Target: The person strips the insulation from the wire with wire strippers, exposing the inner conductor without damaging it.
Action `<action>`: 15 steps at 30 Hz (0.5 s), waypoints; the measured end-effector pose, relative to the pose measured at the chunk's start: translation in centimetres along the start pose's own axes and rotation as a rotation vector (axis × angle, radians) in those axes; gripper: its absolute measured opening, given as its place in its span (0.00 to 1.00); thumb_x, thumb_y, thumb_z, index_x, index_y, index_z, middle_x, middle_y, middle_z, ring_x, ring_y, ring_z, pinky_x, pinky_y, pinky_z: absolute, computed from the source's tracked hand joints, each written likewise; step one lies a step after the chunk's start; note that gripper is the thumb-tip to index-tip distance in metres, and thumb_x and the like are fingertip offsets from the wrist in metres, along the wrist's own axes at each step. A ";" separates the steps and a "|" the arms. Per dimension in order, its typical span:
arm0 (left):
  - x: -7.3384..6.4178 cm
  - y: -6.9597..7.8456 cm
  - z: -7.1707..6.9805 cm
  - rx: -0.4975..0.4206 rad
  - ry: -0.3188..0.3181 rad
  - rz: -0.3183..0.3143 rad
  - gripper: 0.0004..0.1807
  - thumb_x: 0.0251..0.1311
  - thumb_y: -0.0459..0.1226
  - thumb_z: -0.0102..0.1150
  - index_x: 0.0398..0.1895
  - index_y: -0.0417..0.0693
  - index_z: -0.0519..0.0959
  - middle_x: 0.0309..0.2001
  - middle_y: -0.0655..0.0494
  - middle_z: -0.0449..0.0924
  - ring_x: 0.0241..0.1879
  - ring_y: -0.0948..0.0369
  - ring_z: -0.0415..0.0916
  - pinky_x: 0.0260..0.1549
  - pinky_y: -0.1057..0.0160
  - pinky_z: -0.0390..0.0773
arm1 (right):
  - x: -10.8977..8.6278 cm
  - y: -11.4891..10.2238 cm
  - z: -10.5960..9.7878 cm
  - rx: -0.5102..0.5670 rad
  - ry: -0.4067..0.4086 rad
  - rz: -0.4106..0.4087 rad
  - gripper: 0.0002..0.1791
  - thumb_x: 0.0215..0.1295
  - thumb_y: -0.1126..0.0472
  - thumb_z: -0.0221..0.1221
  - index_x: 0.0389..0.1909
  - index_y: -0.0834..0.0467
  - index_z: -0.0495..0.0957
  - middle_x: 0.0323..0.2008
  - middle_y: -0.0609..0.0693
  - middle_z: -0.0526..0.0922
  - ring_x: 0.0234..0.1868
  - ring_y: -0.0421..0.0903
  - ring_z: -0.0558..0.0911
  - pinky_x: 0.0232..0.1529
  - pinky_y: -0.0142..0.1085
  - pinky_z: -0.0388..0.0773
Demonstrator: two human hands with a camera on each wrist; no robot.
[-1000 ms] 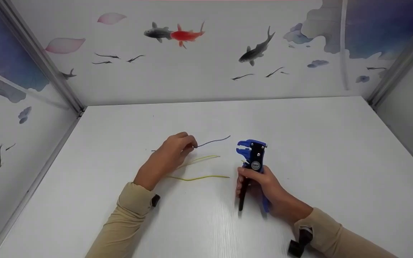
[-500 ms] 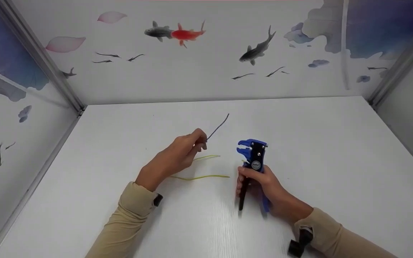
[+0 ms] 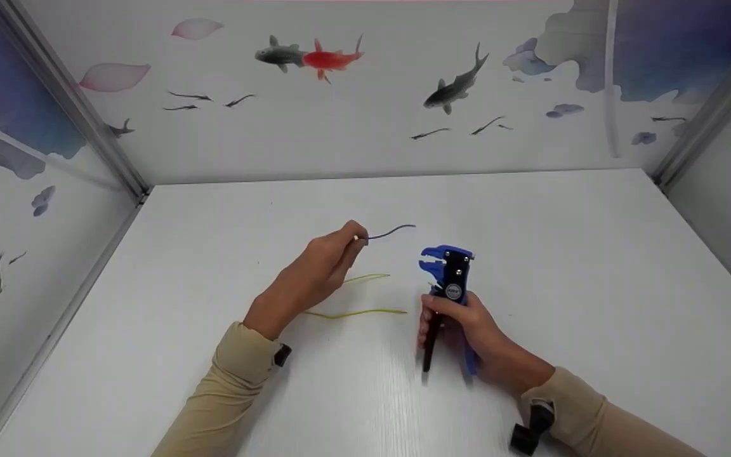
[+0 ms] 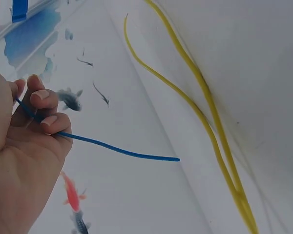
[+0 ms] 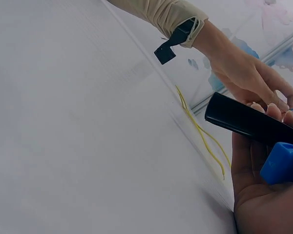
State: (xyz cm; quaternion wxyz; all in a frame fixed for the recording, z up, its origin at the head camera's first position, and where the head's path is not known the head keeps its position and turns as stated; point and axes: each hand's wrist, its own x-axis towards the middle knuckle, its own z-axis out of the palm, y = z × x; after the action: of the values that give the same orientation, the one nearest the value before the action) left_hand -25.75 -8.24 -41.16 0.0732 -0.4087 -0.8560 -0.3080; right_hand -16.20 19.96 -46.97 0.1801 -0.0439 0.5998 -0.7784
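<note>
My left hand [image 3: 311,270] pinches a thin blue wire [image 3: 392,232] above the table. One length of the wire reaches out to the right from the fingertips; in the left wrist view the other length [image 4: 117,148] runs past the curled fingers to a free end. With my right hand [image 3: 467,333] I grip a blue-and-black wire stripper [image 3: 454,273] around its handles, its jaws parted and facing left, apart from the blue wire. Two yellow wires, one nearer [image 3: 362,313] and one farther [image 3: 368,277], lie on the table, partly hidden by my left hand.
The white table [image 3: 562,266] is bounded at the back by a wall [image 3: 372,139] printed with fish. Side panels stand at left and right. A dark wrist-worn device [image 3: 533,425] sits at my right cuff.
My left hand has lifted the blue wire off the table, moving it rightward and farther back. The wire's far end swung up, then came down again. The right hand and wire stripper stay put.
</note>
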 end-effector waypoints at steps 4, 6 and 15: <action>0.1 0.0 0.1 0.024 0.017 0.072 0.06 0.84 0.34 0.52 0.54 0.45 0.78 0.39 0.54 0.82 0.35 0.63 0.76 0.37 0.67 0.81 | 0.0 0.0 0.0 0.002 0.006 0.005 0.16 0.78 0.51 0.63 0.36 0.60 0.80 0.30 0.52 0.86 0.31 0.49 0.87 0.45 0.46 0.89; 0.1 0.0 0.1 0.018 0.012 0.102 0.08 0.81 0.31 0.56 0.56 0.44 0.81 0.44 0.53 0.88 0.39 0.61 0.83 0.42 0.66 0.86 | 0.0 -0.1 0.0 -0.002 0.010 0.012 0.16 0.78 0.50 0.64 0.36 0.60 0.80 0.30 0.52 0.86 0.32 0.50 0.87 0.46 0.47 0.89; -0.3 0.3 -0.1 0.006 0.032 0.156 0.19 0.75 0.27 0.63 0.63 0.51 0.87 0.53 0.55 0.91 0.46 0.61 0.88 0.47 0.65 0.89 | -0.1 -0.2 0.0 -0.011 0.007 0.013 0.16 0.77 0.51 0.64 0.37 0.61 0.79 0.31 0.53 0.85 0.32 0.50 0.87 0.46 0.48 0.89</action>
State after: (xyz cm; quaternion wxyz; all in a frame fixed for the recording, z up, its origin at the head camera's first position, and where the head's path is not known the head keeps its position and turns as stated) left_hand -25.41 -8.37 -41.03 0.1121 -0.4690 -0.8210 -0.3055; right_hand -16.14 19.99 -46.79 0.1828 -0.0383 0.6048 -0.7742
